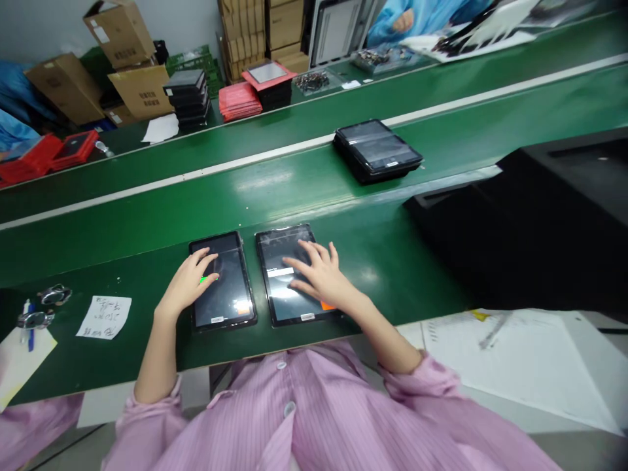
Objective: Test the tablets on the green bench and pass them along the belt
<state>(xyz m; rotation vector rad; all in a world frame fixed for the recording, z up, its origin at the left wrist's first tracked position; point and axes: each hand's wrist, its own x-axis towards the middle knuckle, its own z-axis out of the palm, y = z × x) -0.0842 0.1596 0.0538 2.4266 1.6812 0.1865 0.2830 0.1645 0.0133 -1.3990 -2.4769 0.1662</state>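
Observation:
Two black tablets lie side by side on the green bench in front of me. Over the left tablet (228, 281) is my left hand (189, 281), its fingers spread at the screen. The right tablet (277, 294) has a lit screen with a white band across it. My right hand (324, 271) reaches over it with fingers apart, covering part of its right side. I cannot tell which fingertips touch the glass. Orange patches show on both screens, the right one partly hidden by my hand.
Stacked tablets (377, 147) sit on the green conveyor (196, 196) ahead. A large black box-like cover (530, 229) stands at right. A handwritten note (104, 317) and a pen (31, 333) lie at left. Across the line are red sleeves (239, 101) and a person's blue sleeve (385, 23).

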